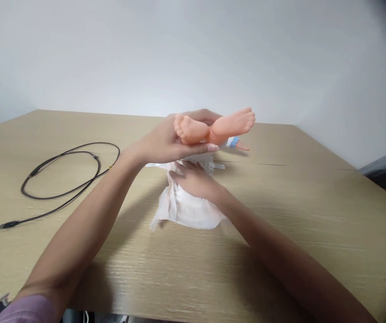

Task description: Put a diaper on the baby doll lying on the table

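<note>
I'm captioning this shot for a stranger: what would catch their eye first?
Probably the doll's bare feet, raised near the picture's centre with the left hand around the legs. Just below, the right hand rests on a spread white diaper. Off to the left, a loosely looped black cable stands out against the pale tabletop.

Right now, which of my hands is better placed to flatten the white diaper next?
Probably your right hand: it rests on the diaper, while your left hand holds the doll's legs up.
</note>
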The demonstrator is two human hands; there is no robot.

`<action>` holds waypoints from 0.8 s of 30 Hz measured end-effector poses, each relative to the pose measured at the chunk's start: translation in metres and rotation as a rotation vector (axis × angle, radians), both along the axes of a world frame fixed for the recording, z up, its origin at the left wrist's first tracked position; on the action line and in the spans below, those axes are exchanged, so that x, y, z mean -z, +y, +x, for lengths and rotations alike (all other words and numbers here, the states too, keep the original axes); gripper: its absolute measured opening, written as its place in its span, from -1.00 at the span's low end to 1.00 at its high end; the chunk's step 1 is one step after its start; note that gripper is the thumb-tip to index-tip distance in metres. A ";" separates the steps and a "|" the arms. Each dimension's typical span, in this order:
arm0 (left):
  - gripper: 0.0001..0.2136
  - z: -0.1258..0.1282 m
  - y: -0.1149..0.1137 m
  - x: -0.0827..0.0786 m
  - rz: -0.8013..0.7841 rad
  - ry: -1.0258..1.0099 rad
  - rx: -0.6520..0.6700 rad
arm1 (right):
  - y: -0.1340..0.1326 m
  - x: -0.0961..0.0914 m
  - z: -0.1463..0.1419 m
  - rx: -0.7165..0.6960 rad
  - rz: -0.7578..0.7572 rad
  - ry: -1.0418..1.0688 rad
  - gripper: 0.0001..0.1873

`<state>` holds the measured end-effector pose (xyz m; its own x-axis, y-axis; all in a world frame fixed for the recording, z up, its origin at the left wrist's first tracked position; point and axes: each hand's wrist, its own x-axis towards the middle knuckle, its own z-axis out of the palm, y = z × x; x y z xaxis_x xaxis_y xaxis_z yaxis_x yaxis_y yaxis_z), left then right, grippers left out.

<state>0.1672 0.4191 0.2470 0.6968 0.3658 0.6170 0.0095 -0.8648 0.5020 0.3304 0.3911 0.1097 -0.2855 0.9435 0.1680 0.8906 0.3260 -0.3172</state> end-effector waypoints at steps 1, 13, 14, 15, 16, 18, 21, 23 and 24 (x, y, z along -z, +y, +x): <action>-0.55 0.000 0.000 0.000 0.002 0.003 0.002 | -0.004 0.002 -0.005 0.014 -0.047 -0.020 -0.35; -0.55 0.000 -0.002 -0.004 -0.004 0.020 0.023 | -0.018 0.013 -0.018 0.127 -0.083 -0.082 -0.24; -0.56 0.000 -0.002 -0.004 -0.004 0.015 0.024 | -0.019 0.010 -0.017 0.120 -0.066 -0.073 -0.27; -0.58 -0.001 -0.001 -0.004 -0.003 0.008 0.024 | -0.020 0.006 -0.015 0.108 -0.039 -0.056 -0.33; -0.60 -0.001 -0.001 -0.004 -0.003 0.002 0.022 | -0.022 0.000 -0.012 0.091 -0.005 -0.028 -0.41; -0.63 -0.002 0.000 -0.004 -0.004 0.003 0.019 | -0.031 -0.010 -0.001 0.056 0.076 0.068 -0.53; -0.63 -0.002 0.001 -0.004 0.001 0.025 0.025 | -0.053 -0.015 0.032 0.067 0.209 0.263 -0.53; -0.61 -0.003 0.001 -0.004 0.005 0.032 0.028 | -0.070 -0.007 0.064 0.063 0.315 0.306 -0.60; -0.60 -0.003 0.001 -0.004 0.004 0.028 0.027 | -0.078 -0.002 0.082 0.065 0.338 0.295 -0.63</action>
<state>0.1647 0.4199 0.2514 0.7234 0.3442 0.5985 -0.0002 -0.8667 0.4988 0.4121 0.3135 0.1112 -0.1207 0.8362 0.5350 0.7999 0.4011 -0.4464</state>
